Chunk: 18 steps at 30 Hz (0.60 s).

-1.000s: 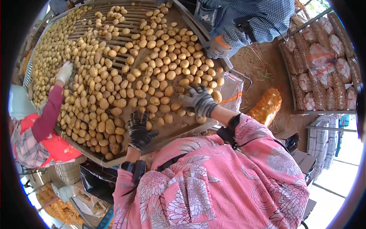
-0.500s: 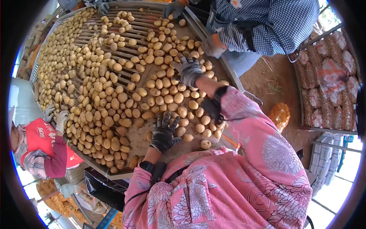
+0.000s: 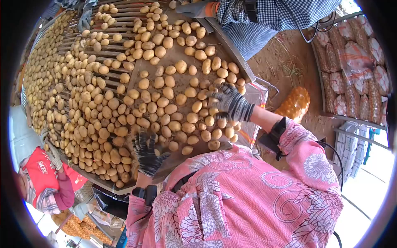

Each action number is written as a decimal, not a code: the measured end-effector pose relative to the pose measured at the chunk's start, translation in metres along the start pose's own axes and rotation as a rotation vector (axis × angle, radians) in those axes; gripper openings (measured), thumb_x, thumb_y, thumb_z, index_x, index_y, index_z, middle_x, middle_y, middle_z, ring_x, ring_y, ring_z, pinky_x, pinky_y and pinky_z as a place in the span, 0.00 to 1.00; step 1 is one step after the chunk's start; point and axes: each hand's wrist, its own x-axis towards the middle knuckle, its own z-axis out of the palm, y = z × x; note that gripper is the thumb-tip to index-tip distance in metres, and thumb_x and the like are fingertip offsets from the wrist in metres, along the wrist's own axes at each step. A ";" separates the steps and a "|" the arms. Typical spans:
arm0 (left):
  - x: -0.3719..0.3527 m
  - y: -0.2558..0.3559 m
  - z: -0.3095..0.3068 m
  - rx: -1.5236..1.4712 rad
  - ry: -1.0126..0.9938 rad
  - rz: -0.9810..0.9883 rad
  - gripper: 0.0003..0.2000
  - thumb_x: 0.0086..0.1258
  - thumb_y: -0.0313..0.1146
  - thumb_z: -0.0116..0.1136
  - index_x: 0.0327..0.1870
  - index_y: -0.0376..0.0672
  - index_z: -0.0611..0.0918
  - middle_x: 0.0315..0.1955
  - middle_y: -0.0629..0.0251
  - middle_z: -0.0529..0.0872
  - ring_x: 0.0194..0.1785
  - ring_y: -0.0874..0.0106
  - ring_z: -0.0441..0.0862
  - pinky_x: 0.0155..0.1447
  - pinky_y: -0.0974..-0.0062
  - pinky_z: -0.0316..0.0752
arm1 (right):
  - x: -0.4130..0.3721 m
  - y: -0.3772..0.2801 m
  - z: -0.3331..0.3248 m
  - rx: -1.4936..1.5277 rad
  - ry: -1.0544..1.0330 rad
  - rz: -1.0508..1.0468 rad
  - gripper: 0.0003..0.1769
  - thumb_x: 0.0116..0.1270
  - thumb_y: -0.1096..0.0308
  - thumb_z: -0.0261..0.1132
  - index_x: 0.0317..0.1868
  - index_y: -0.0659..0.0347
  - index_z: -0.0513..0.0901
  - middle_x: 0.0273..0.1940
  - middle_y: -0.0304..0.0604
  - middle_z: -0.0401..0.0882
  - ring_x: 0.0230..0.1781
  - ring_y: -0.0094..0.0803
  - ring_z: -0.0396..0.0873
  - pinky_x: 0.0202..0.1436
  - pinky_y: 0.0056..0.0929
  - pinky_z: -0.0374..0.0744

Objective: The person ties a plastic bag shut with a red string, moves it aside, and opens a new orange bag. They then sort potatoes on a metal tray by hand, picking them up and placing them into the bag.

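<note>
Many potatoes lie over a sorting table with a slatted part at the back. My left hand, in a dark striped glove, rests at the near edge against potatoes, fingers spread and holding nothing. Farther right, my right hand, in a grey and black striped glove, lies over potatoes near the table's right corner. Its fingers are spread and slightly blurred, with potatoes beside and under them.
A co-worker in checked clothing stands across the table; another in a red apron is at the left. Another gloved hand is at the back. An orange net sack and stacked sacks stand at the right.
My right hand has moved from among the potatoes farther in toward the near right corner. My left hand has shifted slightly left. The view has turned, and the checked co-worker's arm has moved left.
</note>
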 end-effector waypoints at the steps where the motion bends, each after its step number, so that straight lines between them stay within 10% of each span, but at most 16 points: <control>1: -0.004 -0.003 0.001 0.000 -0.002 0.000 0.50 0.41 0.59 0.67 0.68 0.54 0.58 0.67 0.44 0.51 0.69 0.42 0.45 0.67 0.40 0.45 | 0.004 0.008 -0.004 -0.080 -0.054 0.112 0.26 0.55 0.51 0.63 0.55 0.45 0.74 0.61 0.39 0.66 0.61 0.47 0.63 0.61 0.50 0.62; 3: -0.015 -0.005 0.002 0.062 -0.106 0.012 0.49 0.42 0.60 0.66 0.68 0.55 0.59 0.67 0.44 0.51 0.69 0.41 0.45 0.67 0.41 0.45 | 0.016 0.024 -0.022 0.055 0.301 0.228 0.23 0.54 0.57 0.63 0.53 0.49 0.76 0.53 0.43 0.73 0.57 0.44 0.68 0.60 0.42 0.66; 5: 0.002 0.009 0.003 0.039 -0.137 0.042 0.48 0.41 0.61 0.66 0.68 0.55 0.60 0.67 0.48 0.53 0.69 0.42 0.47 0.67 0.42 0.46 | 0.055 0.057 -0.007 -0.176 0.301 0.417 0.21 0.58 0.58 0.60 0.52 0.54 0.76 0.53 0.48 0.72 0.51 0.46 0.72 0.55 0.37 0.71; 9: 0.025 0.034 0.020 -0.100 0.016 0.080 0.45 0.42 0.61 0.65 0.65 0.55 0.64 0.67 0.56 0.56 0.67 0.43 0.51 0.65 0.42 0.49 | 0.130 0.067 -0.028 0.372 0.250 0.741 0.23 0.62 0.59 0.56 0.56 0.59 0.71 0.44 0.53 0.78 0.44 0.50 0.77 0.47 0.41 0.74; 13: 0.041 0.030 0.020 -0.078 -0.060 0.159 0.41 0.43 0.58 0.66 0.62 0.53 0.68 0.66 0.59 0.59 0.65 0.43 0.55 0.63 0.39 0.51 | 0.137 0.076 -0.022 -0.077 0.022 0.429 0.25 0.62 0.63 0.56 0.60 0.56 0.68 0.50 0.54 0.76 0.49 0.47 0.76 0.51 0.37 0.75; 18: 0.043 0.038 -0.003 -0.349 0.232 0.035 0.21 0.58 0.39 0.63 0.50 0.38 0.77 0.51 0.54 0.76 0.53 0.59 0.74 0.57 0.62 0.68 | 0.117 0.064 -0.043 0.112 0.028 0.489 0.32 0.53 0.63 0.64 0.61 0.54 0.68 0.48 0.52 0.78 0.49 0.47 0.76 0.52 0.37 0.75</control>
